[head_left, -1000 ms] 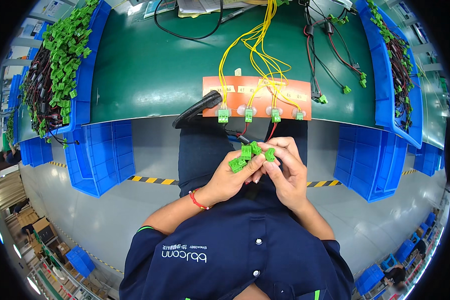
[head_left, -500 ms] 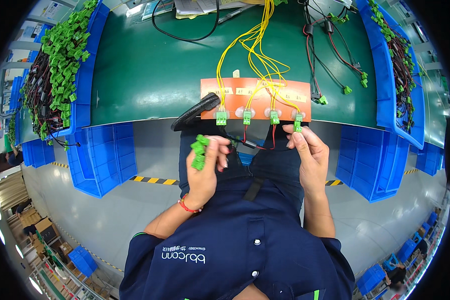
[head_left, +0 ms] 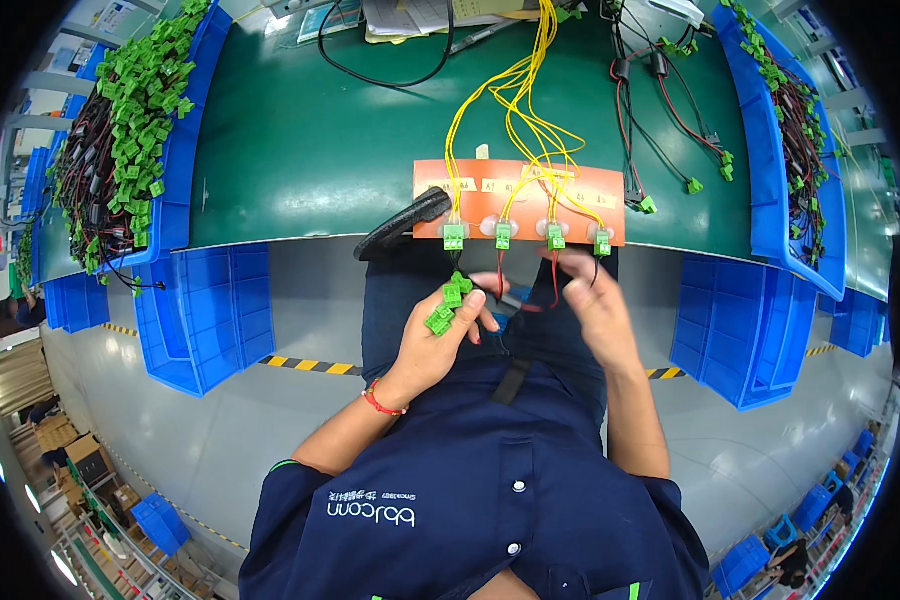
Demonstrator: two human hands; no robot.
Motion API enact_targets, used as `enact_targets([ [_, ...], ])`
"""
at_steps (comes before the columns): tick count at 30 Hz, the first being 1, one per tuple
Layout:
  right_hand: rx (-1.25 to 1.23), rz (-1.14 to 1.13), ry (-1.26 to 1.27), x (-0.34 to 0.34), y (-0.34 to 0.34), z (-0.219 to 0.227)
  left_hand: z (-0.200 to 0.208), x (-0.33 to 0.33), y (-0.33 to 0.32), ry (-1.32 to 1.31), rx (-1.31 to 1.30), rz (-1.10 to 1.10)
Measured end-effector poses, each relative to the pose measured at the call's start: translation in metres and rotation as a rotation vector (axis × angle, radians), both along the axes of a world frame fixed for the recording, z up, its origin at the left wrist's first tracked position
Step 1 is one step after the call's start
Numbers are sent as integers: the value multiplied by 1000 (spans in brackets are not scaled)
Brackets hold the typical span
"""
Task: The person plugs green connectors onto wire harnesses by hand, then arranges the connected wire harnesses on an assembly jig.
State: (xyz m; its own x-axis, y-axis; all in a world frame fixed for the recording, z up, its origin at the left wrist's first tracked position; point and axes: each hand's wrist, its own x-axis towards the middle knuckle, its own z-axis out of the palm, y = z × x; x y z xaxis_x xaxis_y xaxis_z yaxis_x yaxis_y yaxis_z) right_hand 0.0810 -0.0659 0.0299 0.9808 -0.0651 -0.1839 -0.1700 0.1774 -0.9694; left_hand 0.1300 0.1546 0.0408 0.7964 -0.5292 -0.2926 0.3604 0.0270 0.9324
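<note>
My left hand [head_left: 432, 335] is closed around several green terminal connectors [head_left: 440, 318] that stick out between thumb and fingers. My right hand [head_left: 602, 315], its fingertips blurred, is just below the board, thumb and fingers apart, with nothing visible in it. An orange board [head_left: 590, 182] lies at the table's near edge. Along its front sit several green terminal blocks, among them a left one [head_left: 454, 237] and a rightmost one [head_left: 602, 243]. Yellow wires [head_left: 515, 95] run up from these. Red and black leads [head_left: 501, 275] hang below them, near both hands.
A black strap-like piece [head_left: 400, 225] lies over the board's left end. Blue bins of green connectors and cables flank the green table, one at left [head_left: 175, 180], one at right [head_left: 775, 170]. Cables [head_left: 660, 130] lie at right; papers [head_left: 410, 20] at the back.
My right hand has let go of the rightmost connector, which now sits at the board with its dark lead hanging, and has moved left. The left hand has moved right with its connectors.
</note>
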Motion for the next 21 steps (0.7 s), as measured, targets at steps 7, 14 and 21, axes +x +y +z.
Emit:
enact_targets([
  [7, 128, 446, 164, -13, 30, -15, 3, -5, 1, 113, -64, -4],
  [14, 14, 391, 232, -32, -51, 22, 2, 0, 4, 61, -13, -8],
  [21, 762, 178, -216, -35, -52, 23, 9, 3, 3, 31, -2, -8],
])
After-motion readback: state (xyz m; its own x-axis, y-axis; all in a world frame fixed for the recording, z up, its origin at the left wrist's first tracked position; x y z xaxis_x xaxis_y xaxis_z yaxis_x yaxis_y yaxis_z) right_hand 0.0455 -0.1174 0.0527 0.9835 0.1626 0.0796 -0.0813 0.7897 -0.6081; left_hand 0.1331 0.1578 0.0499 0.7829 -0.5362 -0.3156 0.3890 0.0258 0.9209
